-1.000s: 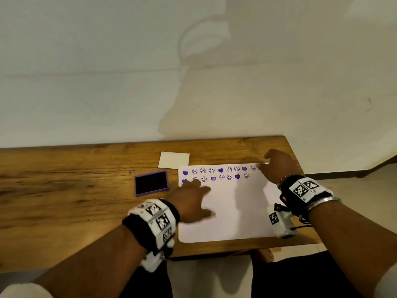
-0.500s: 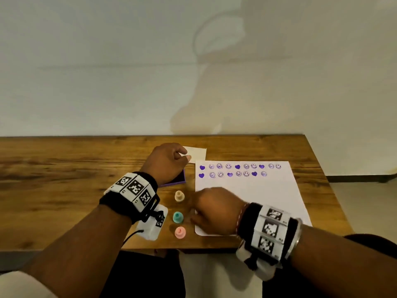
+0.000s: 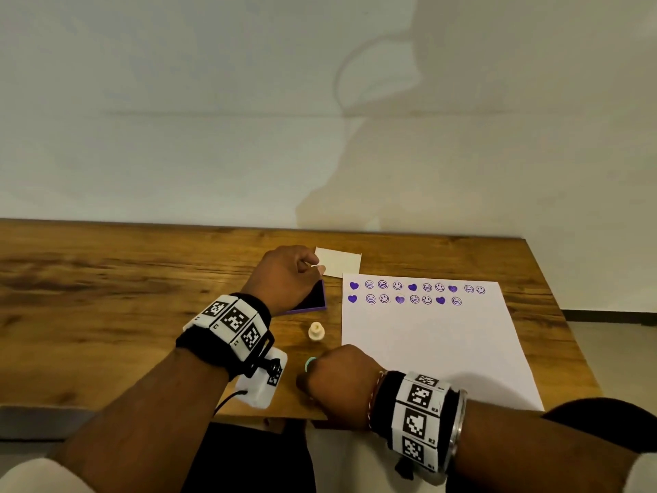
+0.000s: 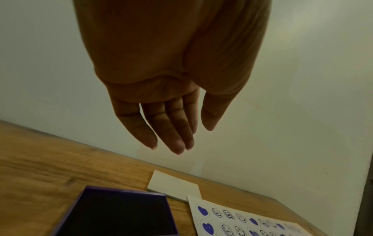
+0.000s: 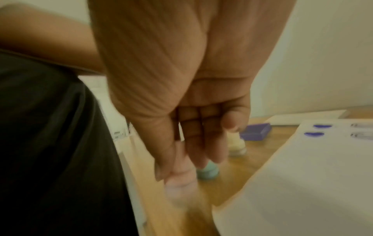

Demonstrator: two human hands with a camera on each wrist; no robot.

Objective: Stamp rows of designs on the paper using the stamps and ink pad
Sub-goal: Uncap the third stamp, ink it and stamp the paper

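Note:
White paper (image 3: 426,350) with two rows of purple hearts and smiley faces lies at the table's right. The purple ink pad (image 3: 313,298) sits uncovered left of it. My left hand (image 3: 284,275) hovers over the pad with straight, empty fingers (image 4: 175,143). Three stamps stand in a line below the pad: cream (image 3: 316,330), teal (image 3: 310,363), and pink (image 5: 181,186), which my hand hides in the head view. My right hand (image 3: 337,375) reaches down at the front edge. In the blurred right wrist view its thumb and fingers (image 5: 201,151) pinch the pink stamp.
A white card or lid (image 3: 339,261) lies behind the ink pad, close to the wall. The wooden table (image 3: 106,297) runs far to the left. Its front edge is just below the stamps, and its right edge is just past the paper.
My left hand left the paper and moved up-left over the ink pad. My right hand came from the paper's top right corner down to the stamps and now covers the pink one.

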